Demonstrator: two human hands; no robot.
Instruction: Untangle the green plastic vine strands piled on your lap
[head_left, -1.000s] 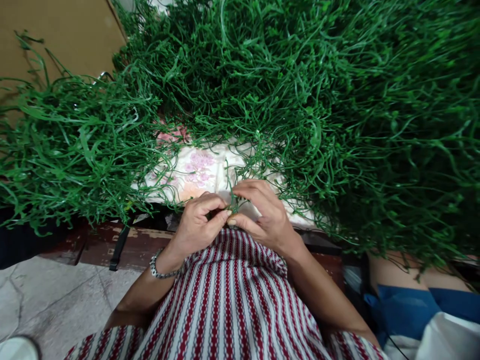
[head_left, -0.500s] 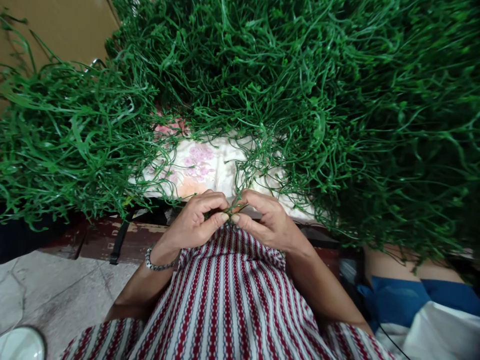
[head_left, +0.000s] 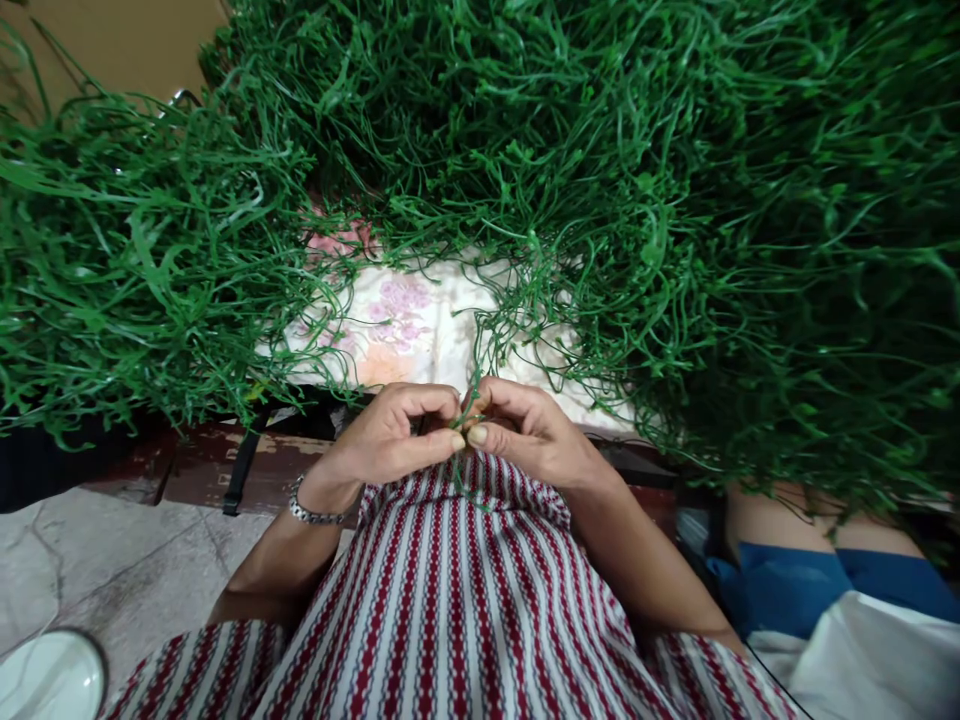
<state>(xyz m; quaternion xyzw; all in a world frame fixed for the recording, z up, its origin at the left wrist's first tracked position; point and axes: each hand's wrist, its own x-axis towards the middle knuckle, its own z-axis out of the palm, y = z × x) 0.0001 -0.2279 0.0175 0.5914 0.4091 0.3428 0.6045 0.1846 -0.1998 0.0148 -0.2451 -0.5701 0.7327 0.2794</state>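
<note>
My left hand (head_left: 390, 440) and my right hand (head_left: 525, 432) meet thumb to thumb just above my red-and-white striped garment (head_left: 457, 600). Both pinch a thin green plastic stem (head_left: 480, 385) that runs up into the mass of artificial greenery. A metal bracelet (head_left: 311, 512) circles my left wrist. Fingers of both hands are curled tight around the stem; its lower end hangs a little over the striped cloth.
Big heaps of green plastic stems (head_left: 675, 200) fill the back and right; another heap (head_left: 127, 270) lies at left. A floral cloth (head_left: 397, 330) covers a dark wooden bench (head_left: 217, 470). Another person's leg in blue shorts (head_left: 795, 570) is at right. A white dish (head_left: 45, 680) sits on the stone floor.
Both hands have drawn slightly closer together and lower, fingers curling tighter on the stem. The view has shifted a little, bringing the white dish further into view.
</note>
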